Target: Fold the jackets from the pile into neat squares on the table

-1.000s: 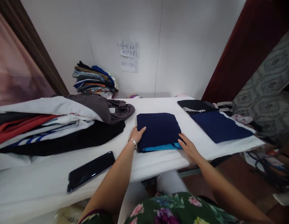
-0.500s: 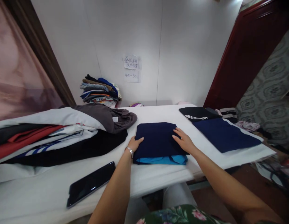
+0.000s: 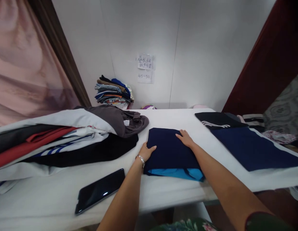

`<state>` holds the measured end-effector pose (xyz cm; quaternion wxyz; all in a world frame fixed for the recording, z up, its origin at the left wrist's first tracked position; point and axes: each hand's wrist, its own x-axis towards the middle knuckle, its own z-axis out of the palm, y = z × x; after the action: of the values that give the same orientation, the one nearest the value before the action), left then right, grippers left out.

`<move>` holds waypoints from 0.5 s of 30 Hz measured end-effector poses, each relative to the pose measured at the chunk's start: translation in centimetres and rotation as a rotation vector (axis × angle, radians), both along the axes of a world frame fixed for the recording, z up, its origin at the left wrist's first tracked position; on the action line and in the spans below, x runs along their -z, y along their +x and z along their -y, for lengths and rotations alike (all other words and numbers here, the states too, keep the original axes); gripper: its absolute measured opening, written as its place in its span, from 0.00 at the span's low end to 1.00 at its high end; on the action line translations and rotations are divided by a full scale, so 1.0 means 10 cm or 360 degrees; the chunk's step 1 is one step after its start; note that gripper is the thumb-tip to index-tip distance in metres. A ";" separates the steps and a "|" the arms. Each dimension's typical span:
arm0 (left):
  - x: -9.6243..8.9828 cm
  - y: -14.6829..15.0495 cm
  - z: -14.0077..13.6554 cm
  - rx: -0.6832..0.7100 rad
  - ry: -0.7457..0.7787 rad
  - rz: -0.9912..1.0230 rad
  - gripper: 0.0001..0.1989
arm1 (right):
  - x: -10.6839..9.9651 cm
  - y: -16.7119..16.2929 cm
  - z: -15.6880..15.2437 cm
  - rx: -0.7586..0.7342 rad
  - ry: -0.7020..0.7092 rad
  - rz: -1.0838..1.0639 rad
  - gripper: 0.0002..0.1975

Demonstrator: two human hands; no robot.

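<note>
A navy garment (image 3: 171, 150) lies folded into a near-square on the table in front of me, with bright blue cloth (image 3: 175, 173) showing along its near edge. My left hand (image 3: 146, 152) is at its left edge, thumb on top, the other fingers at the side and partly hidden under the cloth. Near the upper right edge, my right hand (image 3: 185, 138) rests flat on the top, thumb and fingers apart.
Loose clothes (image 3: 74, 138) are heaped on the left, with a phone (image 3: 100, 191) nearer me. Folded navy cloth (image 3: 255, 146) and a black striped garment (image 3: 218, 120) lie on the right. Behind the white table (image 3: 173, 117) stands a clothes stack (image 3: 114, 91).
My right hand has shifted toward the garment's far edge. My left hand stays at the left edge. The whole view has turned slightly left.
</note>
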<state>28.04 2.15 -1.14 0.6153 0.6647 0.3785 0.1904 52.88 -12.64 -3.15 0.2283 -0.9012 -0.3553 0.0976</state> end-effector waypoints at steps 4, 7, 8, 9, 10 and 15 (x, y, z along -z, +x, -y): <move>0.13 0.01 -0.06 0.0015 0.0040 -0.0004 0.29 | 0.01 0.04 0.01 -0.0010 0.0009 0.0007 0.38; 0.23 0.02 -0.09 -0.0014 0.0092 0.0005 0.29 | -0.11 0.06 -0.03 -0.0024 -0.0123 0.0083 0.36; 0.25 0.02 -0.10 -0.0024 0.0106 0.0001 0.29 | -0.17 0.06 -0.06 -0.0030 -0.0147 0.0126 0.35; 0.26 0.03 -0.10 -0.0031 0.0117 -0.0009 0.30 | -0.23 0.05 -0.10 -0.0045 -0.0139 0.0174 0.35; 0.26 0.03 -0.10 -0.0035 0.0126 -0.0021 0.30 | -0.29 0.03 -0.15 -0.0074 -0.0098 0.0223 0.35; 0.23 0.03 -0.07 -0.0012 0.0166 -0.0040 0.30 | -0.39 -0.25 -0.46 -0.0392 0.0055 0.0269 0.36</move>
<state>28.38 2.85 -3.46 0.5743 0.6968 0.3782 0.2039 50.38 -8.03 0.73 0.1993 -0.8517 -0.4829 0.0426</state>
